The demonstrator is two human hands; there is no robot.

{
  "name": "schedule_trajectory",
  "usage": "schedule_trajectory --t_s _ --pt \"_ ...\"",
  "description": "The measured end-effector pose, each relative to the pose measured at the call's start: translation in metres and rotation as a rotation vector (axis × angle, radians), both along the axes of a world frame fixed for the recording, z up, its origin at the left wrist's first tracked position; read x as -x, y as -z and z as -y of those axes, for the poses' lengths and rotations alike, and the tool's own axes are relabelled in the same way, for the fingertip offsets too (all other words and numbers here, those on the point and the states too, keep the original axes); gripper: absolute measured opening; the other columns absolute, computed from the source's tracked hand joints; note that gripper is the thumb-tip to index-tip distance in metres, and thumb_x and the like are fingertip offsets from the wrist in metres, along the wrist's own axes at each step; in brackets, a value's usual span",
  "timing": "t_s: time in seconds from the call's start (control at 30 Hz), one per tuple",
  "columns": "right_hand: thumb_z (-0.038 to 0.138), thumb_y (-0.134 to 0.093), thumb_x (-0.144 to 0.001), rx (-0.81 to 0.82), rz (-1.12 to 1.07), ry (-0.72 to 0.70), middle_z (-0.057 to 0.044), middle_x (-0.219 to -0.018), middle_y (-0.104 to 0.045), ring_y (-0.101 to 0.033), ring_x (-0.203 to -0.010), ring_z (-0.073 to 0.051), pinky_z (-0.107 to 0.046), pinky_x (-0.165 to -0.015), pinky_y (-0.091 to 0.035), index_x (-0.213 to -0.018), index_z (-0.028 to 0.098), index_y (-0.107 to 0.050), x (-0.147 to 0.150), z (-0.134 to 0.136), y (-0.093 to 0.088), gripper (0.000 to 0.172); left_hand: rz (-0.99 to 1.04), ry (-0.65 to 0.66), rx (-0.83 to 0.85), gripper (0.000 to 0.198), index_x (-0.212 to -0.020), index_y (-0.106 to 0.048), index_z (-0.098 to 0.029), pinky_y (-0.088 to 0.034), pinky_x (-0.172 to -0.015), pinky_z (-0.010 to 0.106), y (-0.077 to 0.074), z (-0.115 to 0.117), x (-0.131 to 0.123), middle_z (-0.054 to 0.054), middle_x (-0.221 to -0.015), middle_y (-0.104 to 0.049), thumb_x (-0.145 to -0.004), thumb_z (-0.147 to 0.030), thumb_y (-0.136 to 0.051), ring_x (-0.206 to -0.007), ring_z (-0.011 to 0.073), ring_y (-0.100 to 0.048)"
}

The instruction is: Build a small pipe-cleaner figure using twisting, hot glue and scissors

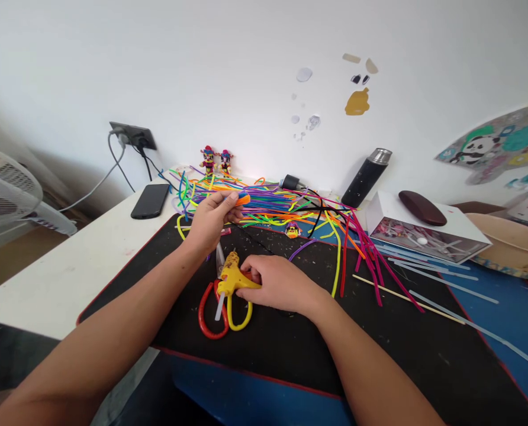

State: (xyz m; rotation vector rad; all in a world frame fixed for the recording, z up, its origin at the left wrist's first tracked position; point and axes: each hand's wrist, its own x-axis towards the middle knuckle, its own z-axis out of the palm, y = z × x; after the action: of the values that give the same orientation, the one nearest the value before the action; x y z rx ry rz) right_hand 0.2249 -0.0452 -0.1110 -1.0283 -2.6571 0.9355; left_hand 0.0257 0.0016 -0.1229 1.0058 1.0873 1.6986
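My left hand (216, 218) is raised above the mat, pinching a small orange and blue fuzzy piece (243, 199) that looks like pipe cleaner. Lower down, my right hand (276, 280) is closed around the handle of a yellow hot glue gun (231, 277), which has a clear glue stick (220, 306) poking out of its back end. Beneath the glue gun lie scissors (212, 332) with one red and one yellow handle loop, their blades partly covered. Behind my left hand spreads a heap of colourful pipe cleaners (268, 201).
A black mat (379, 349) covers much of the desk. On the left rests a phone (150, 201); two small figures (208, 161) stand by the wall. A dark thermos (367, 177) leans beside a white box (428, 228). Clear glue sticks (477, 328) and a wooden stick (408, 299) lie right.
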Motion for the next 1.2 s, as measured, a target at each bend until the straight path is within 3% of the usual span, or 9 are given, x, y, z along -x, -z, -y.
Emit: schedule_trajectory --t_s 0.2,0.5,0.77,1.2 --pt "0.036 -0.075 -0.086 0.033 -0.141 0.088 0.002 -0.077 -0.068 -0.054 -0.063 -0.013 -0.027 -0.058 -0.031 -0.098 0.023 -0.07 -0.005 -0.005 0.004 0.018 0.034 -0.101 -0.048 0.044 -0.087 -0.071 -0.016 -0.051 -0.053 0.02 -0.002 -0.005 0.012 0.001 -0.072 -0.07 -0.073 -0.054 -0.089 -0.057 0.0104 -0.064" --pt "0.039 -0.072 -0.089 -0.035 -0.327 0.27 0.002 -0.082 -0.069 -0.058 -0.068 -0.014 -0.027 -0.064 -0.039 -0.102 0.024 -0.067 -0.012 -0.016 0.008 0.021 0.055 -0.109 -0.065 0.046 -0.086 -0.071 -0.016 -0.05 -0.051 0.019 -0.003 -0.006 0.013 0.001 -0.071 -0.07 -0.07 -0.054 -0.091 -0.055 0.0091 -0.063" --pt "0.031 -0.074 -0.089 -0.353 -0.01 0.24 -0.005 -0.099 -0.075 -0.066 -0.083 -0.021 -0.03 -0.068 -0.036 -0.1 0.021 -0.067 -0.014 -0.022 0.006 0.016 0.031 -0.107 -0.03 0.047 -0.087 -0.071 -0.016 -0.048 -0.05 0.02 0.0 -0.006 0.013 0.002 -0.072 -0.07 -0.07 -0.056 -0.09 -0.055 0.01 -0.062" --pt "0.027 -0.075 -0.094 -0.363 0.174 0.201 -0.01 -0.112 -0.074 -0.069 -0.104 -0.029 -0.037 -0.083 -0.046 -0.112 0.018 -0.069 -0.019 -0.027 0.013 0.021 -0.022 -0.078 -0.012 0.049 -0.086 -0.072 -0.016 -0.048 -0.05 0.021 0.007 -0.006 0.006 0.002 -0.069 -0.068 -0.071 -0.059 -0.089 -0.056 0.0111 -0.062"
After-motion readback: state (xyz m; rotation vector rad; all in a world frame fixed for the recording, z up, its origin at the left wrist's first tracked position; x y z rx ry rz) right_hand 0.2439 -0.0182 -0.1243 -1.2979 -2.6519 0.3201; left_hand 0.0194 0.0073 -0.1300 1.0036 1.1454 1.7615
